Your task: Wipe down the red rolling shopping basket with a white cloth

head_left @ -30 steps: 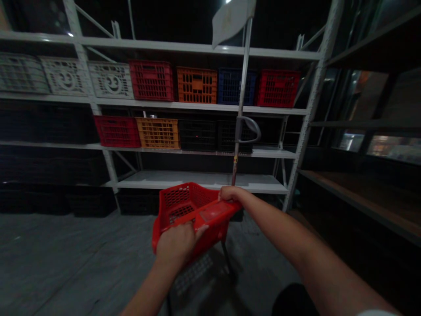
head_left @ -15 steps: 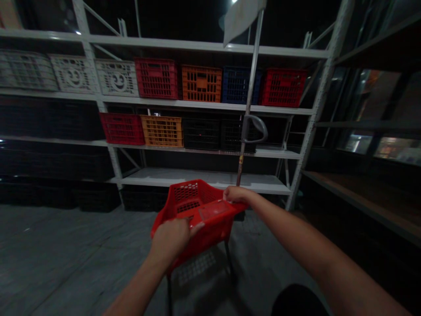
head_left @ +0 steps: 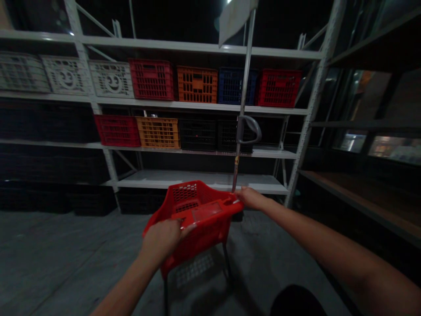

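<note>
A red plastic shopping cart point(head_left: 200, 232) stands in front of me, its basket facing the shelves. My left hand point(head_left: 164, 237) is closed around the left part of its handle bar, thumb lying along the top. At the right end of the handle, my right hand point(head_left: 250, 197) grips the corner of the cart, its fingers partly hidden. A clear panel point(head_left: 207, 210) is set in the handle between my hands. Perforated walls show inside the basket; its bottom is mostly out of sight. Behind the right corner rises a metal pole point(head_left: 246, 74) bearing a grey loop handle point(head_left: 249, 130).
A white metal rack point(head_left: 200, 106) spans the view ahead, with white, red, orange, blue and black crates, among them a yellow-orange crate point(head_left: 158, 132). Along the right runs another shelf unit point(head_left: 362, 197). The grey floor point(head_left: 75, 263) extends left of the cart.
My right hand has shifted outward along the handle to the cart's right corner. The left hand keeps its grip. The rack and cart appear slightly further left in view.
</note>
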`<move>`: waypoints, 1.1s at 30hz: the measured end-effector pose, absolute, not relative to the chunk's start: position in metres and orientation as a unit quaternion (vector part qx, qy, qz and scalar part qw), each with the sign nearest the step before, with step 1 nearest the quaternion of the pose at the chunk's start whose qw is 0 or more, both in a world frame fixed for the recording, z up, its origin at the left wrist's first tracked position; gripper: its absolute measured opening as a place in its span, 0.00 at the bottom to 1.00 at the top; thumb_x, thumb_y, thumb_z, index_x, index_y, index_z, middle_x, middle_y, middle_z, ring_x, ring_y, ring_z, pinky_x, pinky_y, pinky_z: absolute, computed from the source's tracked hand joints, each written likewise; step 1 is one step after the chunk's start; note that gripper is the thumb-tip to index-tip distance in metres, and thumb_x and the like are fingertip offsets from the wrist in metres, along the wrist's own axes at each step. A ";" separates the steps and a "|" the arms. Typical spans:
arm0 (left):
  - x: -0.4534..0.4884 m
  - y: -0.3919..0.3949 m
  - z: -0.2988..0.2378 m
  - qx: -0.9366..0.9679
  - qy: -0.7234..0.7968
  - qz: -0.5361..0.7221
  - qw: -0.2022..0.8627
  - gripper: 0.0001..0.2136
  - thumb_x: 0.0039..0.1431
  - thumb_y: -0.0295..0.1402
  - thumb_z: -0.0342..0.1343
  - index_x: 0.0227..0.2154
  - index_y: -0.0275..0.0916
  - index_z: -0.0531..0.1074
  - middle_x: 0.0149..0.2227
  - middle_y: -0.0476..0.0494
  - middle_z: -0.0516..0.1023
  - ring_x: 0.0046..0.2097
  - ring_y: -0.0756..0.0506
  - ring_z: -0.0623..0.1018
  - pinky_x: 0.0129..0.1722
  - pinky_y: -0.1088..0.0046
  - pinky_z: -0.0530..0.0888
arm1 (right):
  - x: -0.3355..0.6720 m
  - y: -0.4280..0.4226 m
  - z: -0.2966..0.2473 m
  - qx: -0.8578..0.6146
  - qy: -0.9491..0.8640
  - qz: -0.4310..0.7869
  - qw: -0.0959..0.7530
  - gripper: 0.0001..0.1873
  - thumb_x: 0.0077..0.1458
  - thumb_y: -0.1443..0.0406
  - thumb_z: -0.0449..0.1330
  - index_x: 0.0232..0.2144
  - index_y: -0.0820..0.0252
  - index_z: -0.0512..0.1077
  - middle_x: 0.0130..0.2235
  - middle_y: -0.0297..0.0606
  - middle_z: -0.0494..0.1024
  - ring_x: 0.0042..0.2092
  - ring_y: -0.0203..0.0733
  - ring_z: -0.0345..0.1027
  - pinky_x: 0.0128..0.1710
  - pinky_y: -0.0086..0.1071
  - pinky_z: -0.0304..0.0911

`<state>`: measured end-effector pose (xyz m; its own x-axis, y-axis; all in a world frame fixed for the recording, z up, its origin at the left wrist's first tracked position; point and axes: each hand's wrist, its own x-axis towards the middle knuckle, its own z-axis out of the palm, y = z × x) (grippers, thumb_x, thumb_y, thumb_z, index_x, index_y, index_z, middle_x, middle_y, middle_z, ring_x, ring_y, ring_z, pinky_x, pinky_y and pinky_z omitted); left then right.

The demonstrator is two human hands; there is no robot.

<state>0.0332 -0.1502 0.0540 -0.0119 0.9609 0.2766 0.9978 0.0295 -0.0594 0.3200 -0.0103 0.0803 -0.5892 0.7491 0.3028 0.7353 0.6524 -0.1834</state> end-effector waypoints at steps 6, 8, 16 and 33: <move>0.032 -0.147 0.050 -0.697 -0.700 -0.069 0.139 0.29 0.55 0.52 0.31 0.33 0.36 0.71 0.27 0.34 0.75 0.32 0.36 0.76 0.30 0.60 0.69 | 0.266 -0.021 0.075 -0.457 -0.869 0.098 0.165 0.08 0.47 0.71 0.54 0.29 0.64 0.72 0.30 0.38 0.75 0.31 0.35 0.65 0.28 0.24 0.52; 0.029 -0.146 0.049 -0.698 -0.698 -0.066 0.143 0.29 0.55 0.51 0.31 0.32 0.36 0.71 0.27 0.35 0.75 0.32 0.36 0.76 0.30 0.60 0.69 | 0.260 -0.023 0.078 -0.456 -0.871 0.098 0.155 0.07 0.47 0.71 0.54 0.29 0.65 0.72 0.29 0.39 0.75 0.29 0.35 0.64 0.28 0.24 0.52; 0.019 -0.146 0.051 -0.697 -0.702 -0.056 0.135 0.27 0.55 0.51 0.32 0.31 0.36 0.71 0.27 0.35 0.75 0.32 0.37 0.76 0.31 0.61 0.69 | 0.330 -0.018 0.058 -0.424 -0.875 -0.039 0.230 0.10 0.54 0.66 0.51 0.32 0.60 0.72 0.30 0.39 0.72 0.33 0.37 0.62 0.34 0.28 0.55; 0.019 -0.137 0.054 -0.719 -0.681 -0.048 0.126 0.26 0.55 0.50 0.32 0.31 0.39 0.71 0.28 0.37 0.77 0.32 0.39 0.76 0.31 0.64 0.68 | 0.247 -0.068 -0.022 -0.426 -0.600 0.031 0.677 0.18 0.56 0.68 0.46 0.47 0.61 0.68 0.34 0.40 0.64 0.36 0.37 0.62 0.37 0.31 0.61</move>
<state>0.0189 -0.1370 0.0536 0.0669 0.9682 0.2411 0.9925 -0.0397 -0.1159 0.2470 -0.0677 -0.0225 0.2783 0.5535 0.7850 0.4686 0.6352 -0.6140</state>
